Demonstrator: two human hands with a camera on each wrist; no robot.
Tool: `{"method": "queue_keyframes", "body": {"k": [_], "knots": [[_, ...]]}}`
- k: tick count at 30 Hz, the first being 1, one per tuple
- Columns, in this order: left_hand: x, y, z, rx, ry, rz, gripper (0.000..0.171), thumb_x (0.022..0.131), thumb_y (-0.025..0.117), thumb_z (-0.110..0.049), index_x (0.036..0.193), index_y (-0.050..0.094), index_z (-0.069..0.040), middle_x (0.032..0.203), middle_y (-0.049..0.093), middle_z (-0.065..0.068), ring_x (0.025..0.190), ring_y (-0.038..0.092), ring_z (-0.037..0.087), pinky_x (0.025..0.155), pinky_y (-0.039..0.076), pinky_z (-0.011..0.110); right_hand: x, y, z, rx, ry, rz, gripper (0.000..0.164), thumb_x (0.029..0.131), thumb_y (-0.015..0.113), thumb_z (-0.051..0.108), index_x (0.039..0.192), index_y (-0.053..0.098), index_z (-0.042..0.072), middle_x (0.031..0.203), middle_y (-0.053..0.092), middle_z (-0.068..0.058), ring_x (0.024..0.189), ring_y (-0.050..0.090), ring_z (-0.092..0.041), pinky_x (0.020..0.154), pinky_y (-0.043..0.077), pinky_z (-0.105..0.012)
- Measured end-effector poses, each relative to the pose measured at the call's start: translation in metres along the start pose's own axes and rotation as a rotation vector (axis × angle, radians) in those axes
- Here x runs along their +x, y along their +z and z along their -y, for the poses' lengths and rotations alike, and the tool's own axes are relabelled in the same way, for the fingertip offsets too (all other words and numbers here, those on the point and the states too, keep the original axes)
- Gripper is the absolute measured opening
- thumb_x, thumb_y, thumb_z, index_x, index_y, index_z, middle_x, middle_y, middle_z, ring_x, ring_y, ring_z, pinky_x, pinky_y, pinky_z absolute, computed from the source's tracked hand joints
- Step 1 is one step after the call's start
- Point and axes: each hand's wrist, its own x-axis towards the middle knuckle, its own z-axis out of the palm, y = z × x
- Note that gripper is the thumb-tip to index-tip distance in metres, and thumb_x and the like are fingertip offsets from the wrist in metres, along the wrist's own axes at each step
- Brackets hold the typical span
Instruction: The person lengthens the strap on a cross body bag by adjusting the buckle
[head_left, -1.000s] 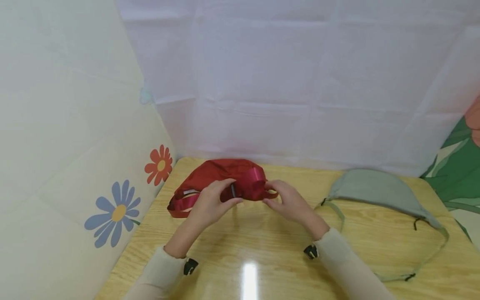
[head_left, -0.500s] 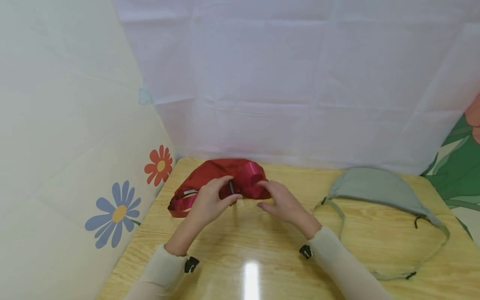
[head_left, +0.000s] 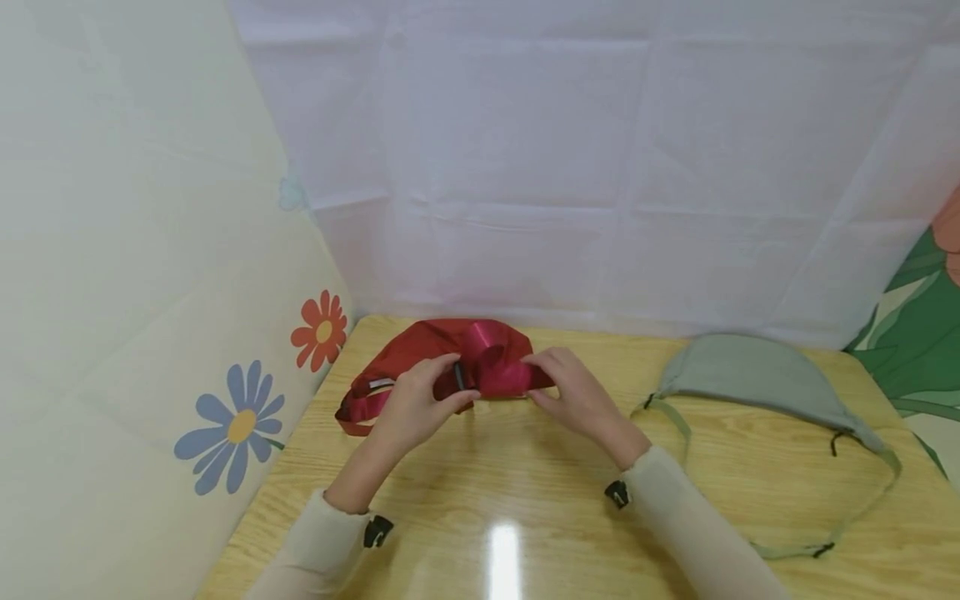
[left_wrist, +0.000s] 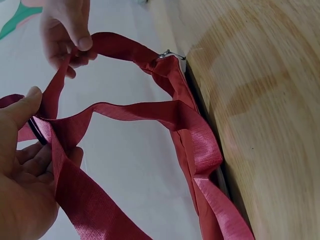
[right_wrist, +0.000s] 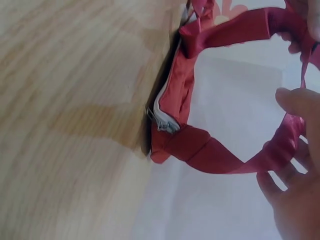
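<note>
Left hand [head_left: 415, 405] is half-curled, pinching the shiny crimson webbing strap [left_wrist: 90, 200] at its slim black slider [left_wrist: 37, 131]; right hand [head_left: 573, 398] has the same strap between thumb + fingers, farther right. Zippered red fabric bag [head_left: 414, 347] is on the pale wood table [head_left: 431, 517], left of centre, head cam. Imo it's strap adjusting rn; next move prob calls for steadying the slider & feeding slack thru.

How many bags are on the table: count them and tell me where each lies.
2. The red bag lies at the left, its strap held in the left hand and right hand; the grey-green bag lies at the right.
</note>
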Motion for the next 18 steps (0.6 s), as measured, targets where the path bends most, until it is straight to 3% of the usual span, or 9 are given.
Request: {"method": "queue_keyframes", "body": {"k": [9, 18], "knots": [[-0.006, 0.000, 0.003, 0.031, 0.035, 0.032, 0.058, 0.083, 0.086, -0.026, 0.129, 0.064, 0.001, 0.118, 0.069, 0.017, 0.107, 0.066, 0.030, 0.086, 0.056, 0.046, 0.001, -0.007, -0.012, 0.000, -0.063, 0.005, 0.040, 0.085, 0.082, 0.008, 0.122, 0.066, 0.005, 0.112, 0.068, -0.009, 0.109, 0.061, -0.027, 0.094, 0.053, -0.042], [-0.007, -0.002, 0.006, 0.057, 0.074, 0.012, 0.060, 0.081, 0.087, -0.027, 0.130, 0.064, 0.000, 0.116, 0.069, 0.015, 0.102, 0.065, 0.026, 0.082, 0.056, 0.042, 0.000, -0.015, -0.031, -0.008, -0.085, 0.001, 0.031, 0.086, 0.077, 0.002, 0.116, 0.068, 0.003, 0.108, 0.069, -0.010, 0.100, 0.061, -0.025, 0.087, 0.053, -0.040]]}}
